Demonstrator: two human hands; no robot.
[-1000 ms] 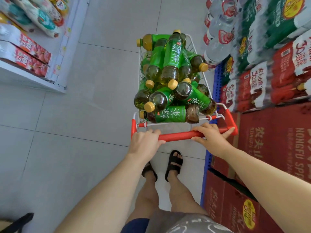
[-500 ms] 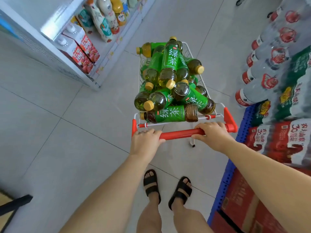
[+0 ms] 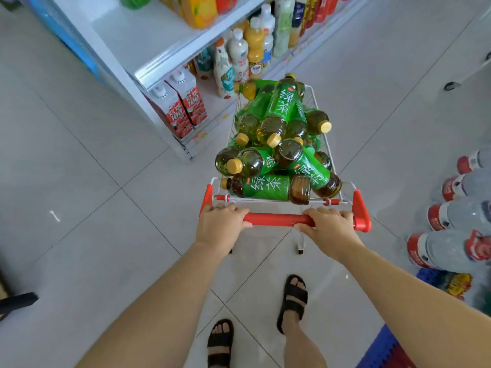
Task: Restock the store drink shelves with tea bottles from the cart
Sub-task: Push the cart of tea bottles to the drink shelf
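Water bottles point(image 3: 451, 251) past right edge; lower tea bottles point(image 3: 323, 160) buried

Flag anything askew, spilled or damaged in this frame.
The tea bottles are heaped loosely above the wire rim of the cart, lying at all angles, so the top ones could roll off. No spill or damage shows. The left hand and right hand grip the red handle.

Pale grey tiled floor point(image 3: 79, 235), glossy under even light; white shelf point(image 3: 148, 41) upper left; blue pallet point(image 3: 376, 346) at the right edge.
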